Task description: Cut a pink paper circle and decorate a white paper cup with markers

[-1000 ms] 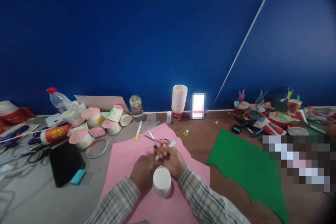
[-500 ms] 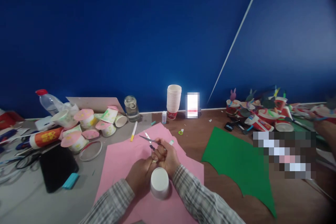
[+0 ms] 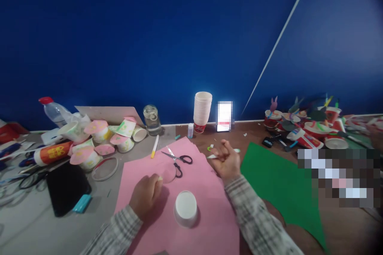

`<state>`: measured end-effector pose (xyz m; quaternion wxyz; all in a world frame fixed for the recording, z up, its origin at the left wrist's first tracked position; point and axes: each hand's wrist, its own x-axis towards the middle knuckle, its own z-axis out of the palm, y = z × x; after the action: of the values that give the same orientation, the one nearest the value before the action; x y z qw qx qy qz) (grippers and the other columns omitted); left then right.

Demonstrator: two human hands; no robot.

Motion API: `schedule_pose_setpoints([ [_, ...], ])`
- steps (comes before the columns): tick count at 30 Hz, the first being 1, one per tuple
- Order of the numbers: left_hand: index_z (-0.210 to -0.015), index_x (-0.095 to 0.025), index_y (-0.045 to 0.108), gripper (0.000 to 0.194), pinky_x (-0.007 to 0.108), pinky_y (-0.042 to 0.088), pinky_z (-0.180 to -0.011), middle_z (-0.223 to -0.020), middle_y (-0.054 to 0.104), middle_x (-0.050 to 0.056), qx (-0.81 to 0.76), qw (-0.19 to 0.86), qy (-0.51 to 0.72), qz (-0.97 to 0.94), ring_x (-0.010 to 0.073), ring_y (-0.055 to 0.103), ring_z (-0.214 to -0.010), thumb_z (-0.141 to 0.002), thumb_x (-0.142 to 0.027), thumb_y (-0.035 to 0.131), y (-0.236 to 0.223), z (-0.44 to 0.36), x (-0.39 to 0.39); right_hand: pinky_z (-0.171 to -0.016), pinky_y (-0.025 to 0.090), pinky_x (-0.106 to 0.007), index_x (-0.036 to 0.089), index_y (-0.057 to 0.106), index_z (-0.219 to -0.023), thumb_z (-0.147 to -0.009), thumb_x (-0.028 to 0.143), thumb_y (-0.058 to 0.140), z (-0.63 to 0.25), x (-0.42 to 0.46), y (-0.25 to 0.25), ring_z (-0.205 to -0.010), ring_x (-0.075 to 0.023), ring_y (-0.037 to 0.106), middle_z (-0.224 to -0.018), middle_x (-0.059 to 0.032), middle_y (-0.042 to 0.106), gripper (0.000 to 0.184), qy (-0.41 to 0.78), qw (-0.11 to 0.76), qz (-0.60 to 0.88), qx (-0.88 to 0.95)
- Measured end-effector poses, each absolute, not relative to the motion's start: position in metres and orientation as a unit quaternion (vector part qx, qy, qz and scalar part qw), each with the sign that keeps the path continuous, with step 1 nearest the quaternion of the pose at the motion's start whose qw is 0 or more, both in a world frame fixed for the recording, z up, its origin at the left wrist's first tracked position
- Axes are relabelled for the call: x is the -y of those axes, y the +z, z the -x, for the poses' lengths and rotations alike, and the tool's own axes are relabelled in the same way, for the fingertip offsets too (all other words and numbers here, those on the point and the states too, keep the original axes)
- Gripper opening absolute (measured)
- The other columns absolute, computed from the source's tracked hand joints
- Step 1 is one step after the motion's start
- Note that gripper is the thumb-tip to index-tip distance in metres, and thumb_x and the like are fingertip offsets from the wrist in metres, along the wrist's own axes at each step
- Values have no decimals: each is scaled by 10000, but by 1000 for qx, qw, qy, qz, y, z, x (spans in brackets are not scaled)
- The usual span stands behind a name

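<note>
My right hand (image 3: 228, 163) is closed around a white marker (image 3: 213, 156) with a green end, above the right edge of the pink paper (image 3: 215, 215). To the left, my left hand (image 3: 146, 194) is a closed fist over the paper, and a small pale bit shows at its fingertips, too little to name. Scissors (image 3: 176, 158) with black handles lie partly spread on the sheet. Beside their handles a faint round outline appears on the pink. Between my forearms an upside-down white paper cup (image 3: 186, 207) rests on the paper.
Stacked paper cups (image 3: 202, 111), a glue stick (image 3: 190, 130) and a lit phone (image 3: 224, 117) stand at the back. Green paper (image 3: 278, 183) lies right, before decorated cups (image 3: 311, 131). Left are flowered cups (image 3: 95, 131), a jar (image 3: 152, 120), a yellow-tipped marker (image 3: 154, 146) and a black tablet-like slab (image 3: 67, 189).
My hands, together before, have come apart: the right moved right with the marker, the left moved left. The scissors now show fully. The camera view has tilted down slightly.
</note>
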<state>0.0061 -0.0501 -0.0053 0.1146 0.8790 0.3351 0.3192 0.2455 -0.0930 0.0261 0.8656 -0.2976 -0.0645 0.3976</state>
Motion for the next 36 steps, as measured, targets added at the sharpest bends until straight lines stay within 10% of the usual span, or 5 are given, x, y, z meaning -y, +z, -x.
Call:
schedule_pose_setpoints([
  [10,-919,-237,596,286,356,509,-645,-753,647,40,-314,360,350,-806,238,592,-701,-815,-373,366,-4,-10,53,-559,499,-408,173,652,-675,-749,633,266,-230,89,0,-378,-173,533,-382,23,564,604,581,779,228,65],
  [13,-748,-240,626,298,346,488,-653,-733,562,19,-235,444,282,-817,226,548,-697,-802,-450,421,2,-7,54,-516,493,-325,188,662,-743,-773,535,417,-228,90,-1,-253,-107,381,-260,125,398,426,593,772,213,80],
  [22,-1205,-305,337,880,467,346,-954,-1170,387,64,-154,510,140,-835,322,386,-1073,-471,-652,677,10,-12,69,-720,490,-340,246,648,-763,-647,230,671,-222,94,-8,-518,-143,555,-483,66,574,118,616,758,173,126],
  [28,-1019,-256,526,610,434,410,-845,-963,485,33,-179,519,176,-817,296,458,-937,-521,-531,744,13,-28,78,-687,493,-340,233,645,-763,-667,244,637,-224,92,-10,-514,-151,553,-486,64,567,97,612,757,184,137],
  [36,-832,-159,616,519,270,385,-487,-625,585,6,-215,797,160,-542,173,512,-547,-529,-567,721,10,-30,65,-711,473,-375,232,616,-904,-651,307,649,-204,95,-1,-656,-211,619,-679,-12,700,266,529,799,228,173],
])
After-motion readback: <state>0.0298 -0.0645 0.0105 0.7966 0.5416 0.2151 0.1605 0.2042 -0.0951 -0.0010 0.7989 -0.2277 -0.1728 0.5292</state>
